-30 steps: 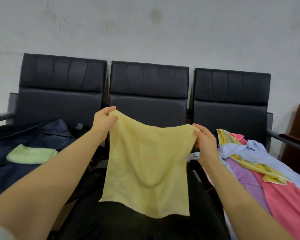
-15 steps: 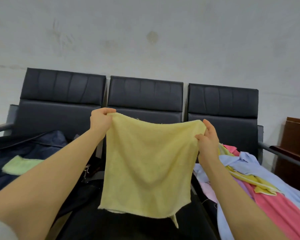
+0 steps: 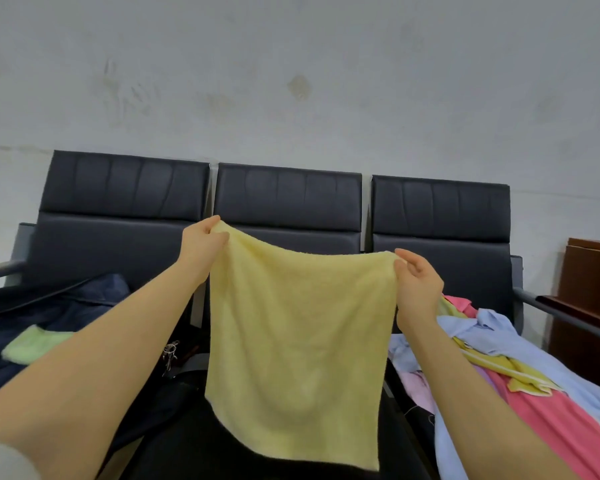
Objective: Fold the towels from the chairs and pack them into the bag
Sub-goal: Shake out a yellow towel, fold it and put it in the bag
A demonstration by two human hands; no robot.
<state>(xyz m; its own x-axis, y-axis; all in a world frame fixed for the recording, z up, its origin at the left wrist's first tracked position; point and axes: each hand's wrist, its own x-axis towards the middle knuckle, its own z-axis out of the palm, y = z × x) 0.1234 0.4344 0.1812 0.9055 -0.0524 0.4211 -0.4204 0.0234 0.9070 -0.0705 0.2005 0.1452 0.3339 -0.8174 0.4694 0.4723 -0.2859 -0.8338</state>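
A pale yellow towel point(image 3: 298, 344) hangs spread out in the air in front of the middle chair point(image 3: 288, 209). My left hand point(image 3: 201, 244) pinches its upper left corner and my right hand point(image 3: 418, 289) pinches its upper right corner. The towel's lower edge hangs free above the middle seat. A folded light green towel point(image 3: 32, 346) lies on the dark blue bag point(image 3: 59, 313) on the left seat. On the right seat lies a heap of towels and cloths point(image 3: 520, 368) in pink, yellow, light blue and lilac.
Three black padded chairs stand in a row against a grey wall point(image 3: 291, 81). Metal armrests point(image 3: 565, 315) flank the row. A brown wooden cabinet point(image 3: 589, 292) stands at the far right. A black cloth point(image 3: 201, 441) lies on the middle seat under the towel.
The view has tilted up, so the chairs sit lower in frame. My hands have raised and stretched the yellow towel, and its lower edge now hangs flat.
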